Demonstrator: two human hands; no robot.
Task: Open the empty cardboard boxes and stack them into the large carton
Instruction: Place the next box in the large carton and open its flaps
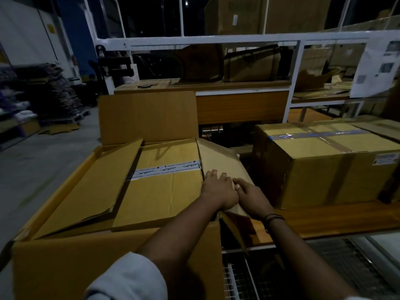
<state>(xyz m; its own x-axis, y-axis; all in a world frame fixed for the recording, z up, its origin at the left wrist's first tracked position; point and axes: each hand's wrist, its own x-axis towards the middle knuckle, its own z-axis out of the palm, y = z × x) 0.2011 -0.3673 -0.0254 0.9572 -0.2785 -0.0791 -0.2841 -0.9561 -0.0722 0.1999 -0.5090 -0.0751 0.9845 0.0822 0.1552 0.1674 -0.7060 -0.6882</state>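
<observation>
You have flattened boxes (160, 187) already lying in the large carton (65, 267); your left hand (218, 189) and right hand (252, 197) press flat, unclenched, on its right-edge flap (225, 165). The taped box (324, 163) on the bench (346, 217) looks unopened, so I judge work remains.

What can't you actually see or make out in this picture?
- Inside of the large carton: covered by flattened boxes.
- Both hands: palms and grip hidden face-down on a bent side flap.
- Tape print: too small and blurred.
- Sealed box: right side cut off by the edge.
</observation>
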